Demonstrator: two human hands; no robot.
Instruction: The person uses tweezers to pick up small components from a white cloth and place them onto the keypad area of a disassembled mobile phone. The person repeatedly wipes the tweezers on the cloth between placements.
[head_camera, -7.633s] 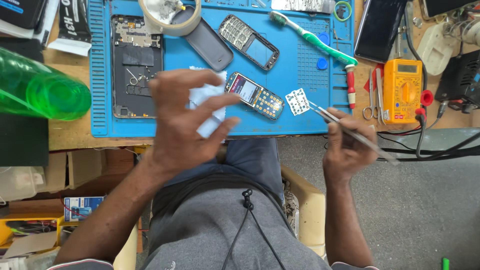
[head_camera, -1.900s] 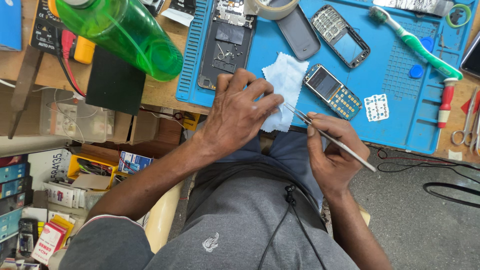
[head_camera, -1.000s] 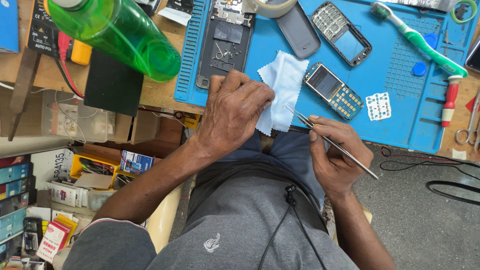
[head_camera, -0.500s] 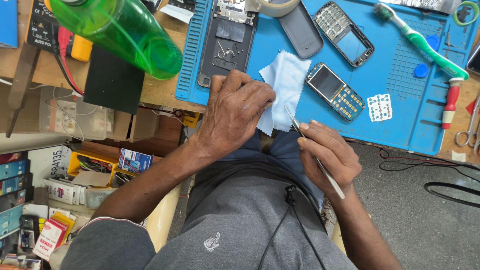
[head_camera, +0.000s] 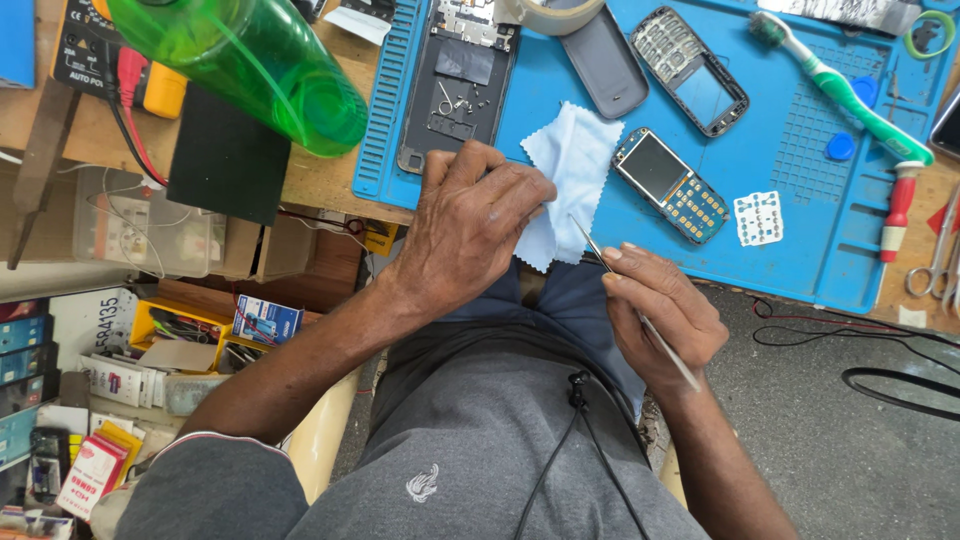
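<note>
My left hand (head_camera: 470, 225) pinches a light blue cleaning cloth (head_camera: 570, 165) at the near edge of the blue work mat (head_camera: 800, 210); whatever lies under the fingers is hidden. My right hand (head_camera: 660, 315) holds thin metal tweezers (head_camera: 595, 245) whose tips point up toward the cloth. Just right of the cloth lies a bare phone body with screen and keypad board (head_camera: 672, 184). A white keypad membrane (head_camera: 758, 218) lies beside it. An opened phone chassis with loose screws (head_camera: 455, 85) sits above my left hand.
On the mat lie a grey back cover (head_camera: 603, 65), a phone front frame (head_camera: 692, 72), a tape roll (head_camera: 548, 12), a green-white toothbrush (head_camera: 850, 95) and a red-handled screwdriver (head_camera: 897, 205). A green plastic bottle (head_camera: 255, 65) and a multimeter (head_camera: 100, 50) stand at left. Boxes fill shelves below.
The tweezers have swung from pointing down-right to tips up toward the cloth. My left hand has stayed on the cloth, which shifted slightly. The view has moved left since the oldest frame.
</note>
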